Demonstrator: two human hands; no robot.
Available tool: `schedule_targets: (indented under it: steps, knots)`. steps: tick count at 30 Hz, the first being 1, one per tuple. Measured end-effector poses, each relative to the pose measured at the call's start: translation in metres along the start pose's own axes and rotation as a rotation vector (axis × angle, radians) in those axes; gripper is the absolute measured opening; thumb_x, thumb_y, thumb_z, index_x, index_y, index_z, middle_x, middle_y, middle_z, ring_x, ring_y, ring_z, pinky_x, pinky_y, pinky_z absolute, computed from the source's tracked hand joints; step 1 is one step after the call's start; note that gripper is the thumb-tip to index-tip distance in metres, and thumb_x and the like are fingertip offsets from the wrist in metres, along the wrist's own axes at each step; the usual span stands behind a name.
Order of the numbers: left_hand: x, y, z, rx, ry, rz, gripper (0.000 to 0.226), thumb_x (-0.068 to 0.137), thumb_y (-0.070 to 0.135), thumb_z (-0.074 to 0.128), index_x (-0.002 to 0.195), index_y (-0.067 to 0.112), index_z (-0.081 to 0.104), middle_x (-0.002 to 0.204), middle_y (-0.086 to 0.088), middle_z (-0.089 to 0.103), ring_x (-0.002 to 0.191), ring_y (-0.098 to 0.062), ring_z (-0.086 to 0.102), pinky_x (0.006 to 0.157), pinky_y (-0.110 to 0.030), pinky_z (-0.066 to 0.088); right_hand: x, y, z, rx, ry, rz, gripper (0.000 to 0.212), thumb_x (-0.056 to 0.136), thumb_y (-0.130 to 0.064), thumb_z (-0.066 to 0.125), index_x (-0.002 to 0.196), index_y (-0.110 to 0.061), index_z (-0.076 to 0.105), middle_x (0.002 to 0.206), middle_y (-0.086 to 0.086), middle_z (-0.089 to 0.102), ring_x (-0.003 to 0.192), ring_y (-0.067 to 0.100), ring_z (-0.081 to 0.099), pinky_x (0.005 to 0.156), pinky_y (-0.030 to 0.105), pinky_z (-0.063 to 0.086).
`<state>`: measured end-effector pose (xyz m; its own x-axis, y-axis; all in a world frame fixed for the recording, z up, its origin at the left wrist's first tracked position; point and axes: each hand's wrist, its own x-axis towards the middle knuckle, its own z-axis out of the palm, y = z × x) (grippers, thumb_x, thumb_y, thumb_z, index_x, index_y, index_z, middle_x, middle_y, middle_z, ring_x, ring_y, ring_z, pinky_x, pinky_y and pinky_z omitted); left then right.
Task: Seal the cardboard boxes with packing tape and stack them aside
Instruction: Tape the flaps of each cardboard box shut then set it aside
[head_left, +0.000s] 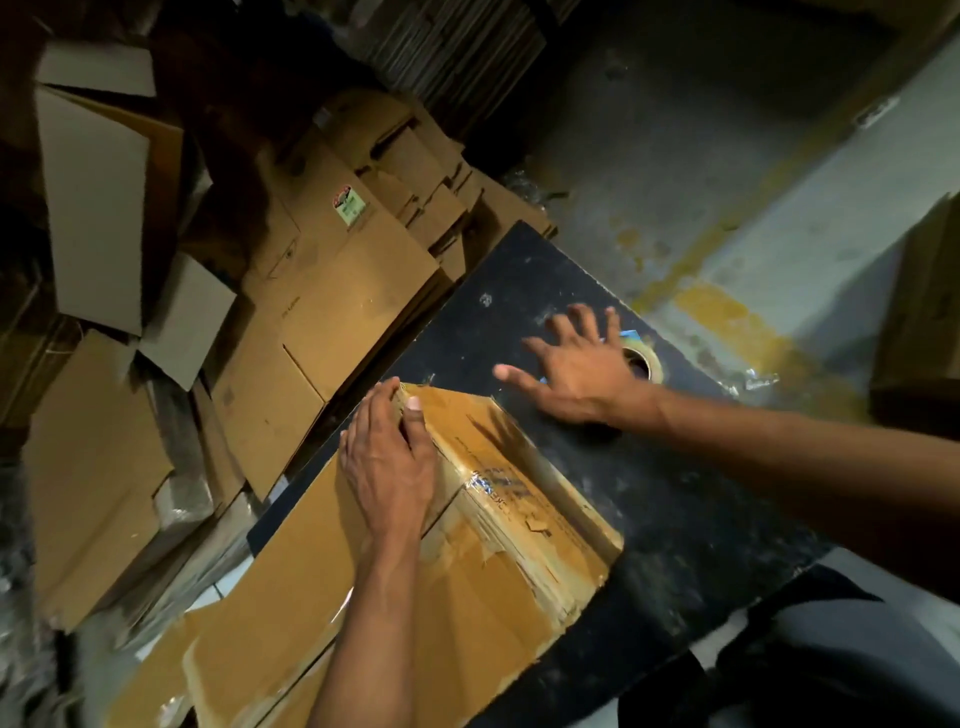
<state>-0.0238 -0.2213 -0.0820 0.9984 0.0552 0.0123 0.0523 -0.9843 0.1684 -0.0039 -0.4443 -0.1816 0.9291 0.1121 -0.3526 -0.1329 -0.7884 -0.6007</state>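
On black table (675, 493): cardboard box (493, 519), left hand (387, 462) pressing flaps flat, steadying it; right hand (576, 364), fingers spread wide, over tape roll (641, 358)

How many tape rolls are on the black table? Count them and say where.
1. The tape roll lies on the black table, partly hidden behind the right hand. Others may be hidden.

Left hand (387, 462) laid palm down, fingers together and bent over a far edge, thumb apart on top. Right hand (576, 364) stretched far and right, palm down, fingers splayed straight, seemingly hovering. Both forearms bare, reaching from near.
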Motion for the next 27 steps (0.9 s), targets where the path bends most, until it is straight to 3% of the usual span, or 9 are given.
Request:
schedule_targets:
  steps: [3, 7, 14, 18, 20, 24, 27]
  knots:
    - [0.003, 0.001, 0.004, 0.020, 0.068, 0.025, 0.039, 0.111, 0.042, 0.039, 0.142, 0.025, 0.054, 0.139, -0.003, 0.064, 0.132, -0.025, 0.055, 0.111, -0.052, 0.041, -0.018, -0.072, 0.017, 0.569, -0.034, 0.025, 0.076, 0.092, -0.085, 0.008, 0.148, -0.046, 0.042, 0.146, 0.007, 0.045, 0.142, 0.032, 0.025, 0.111, 0.059, 0.025]
    - [0.006, 0.001, 0.010, 0.036, 0.127, 0.035, 0.035, 0.109, 0.038, 0.040, 0.136, 0.024, 0.057, 0.131, -0.004, 0.068, 0.123, -0.026, 0.061, 0.105, -0.052, 0.045, -0.025, -0.092, 0.068, 0.802, -0.181, 0.075, 0.067, 0.097, -0.077, 0.012, 0.153, -0.046, 0.033, 0.145, 0.005, 0.039, 0.141, 0.031, 0.029, 0.116, 0.053, 0.023]
    - [0.006, -0.003, 0.015, 0.040, 0.124, 0.017, 0.039, 0.109, 0.043, 0.034, 0.137, 0.026, 0.055, 0.134, -0.003, 0.066, 0.130, -0.024, 0.056, 0.110, -0.051, 0.035, -0.009, -0.042, 0.103, 0.697, -0.194, 0.134, 0.049, 0.107, -0.059, 0.027, 0.147, -0.035, 0.042, 0.137, 0.006, 0.048, 0.133, 0.028, 0.043, 0.112, 0.054, 0.038]
    - [0.006, -0.005, 0.018, 0.029, 0.133, 0.032, 0.038, 0.109, 0.042, 0.034, 0.137, 0.026, 0.055, 0.134, -0.003, 0.066, 0.130, -0.024, 0.056, 0.110, -0.053, 0.037, -0.013, -0.063, 0.079, 0.895, -0.087, 0.147, 0.071, 0.097, -0.079, 0.013, 0.148, -0.038, 0.040, 0.136, 0.000, 0.048, 0.127, 0.018, 0.038, 0.112, 0.050, 0.033]
    - [0.007, -0.006, 0.021, 0.026, 0.149, 0.037, 0.037, 0.109, 0.040, 0.036, 0.136, 0.025, 0.056, 0.133, -0.002, 0.066, 0.128, -0.024, 0.057, 0.108, -0.053, 0.038, -0.019, -0.077, 0.080, 0.861, -0.110, 0.061, 0.068, 0.094, -0.083, 0.013, 0.147, -0.046, 0.036, 0.138, -0.004, 0.043, 0.129, 0.016, 0.035, 0.113, 0.049, 0.028]
    - [0.007, -0.006, 0.022, 0.034, 0.155, 0.041, 0.036, 0.109, 0.041, 0.035, 0.134, 0.026, 0.057, 0.130, 0.000, 0.068, 0.124, -0.023, 0.058, 0.105, -0.051, 0.038, -0.014, -0.067, 0.092, 0.787, -0.133, 0.044, 0.047, 0.106, -0.059, 0.034, 0.148, -0.040, 0.041, 0.129, -0.001, 0.043, 0.131, 0.022, 0.040, 0.109, 0.047, 0.034]
    - [0.008, -0.006, 0.020, 0.034, 0.136, 0.026, 0.038, 0.109, 0.044, 0.032, 0.134, 0.027, 0.055, 0.131, 0.000, 0.068, 0.126, -0.022, 0.057, 0.108, -0.050, 0.036, -0.015, -0.056, 0.089, 0.731, -0.056, 0.097, 0.036, 0.109, -0.045, 0.039, 0.140, -0.031, 0.048, 0.117, -0.004, 0.049, 0.122, 0.021, 0.052, 0.094, 0.037, 0.043]
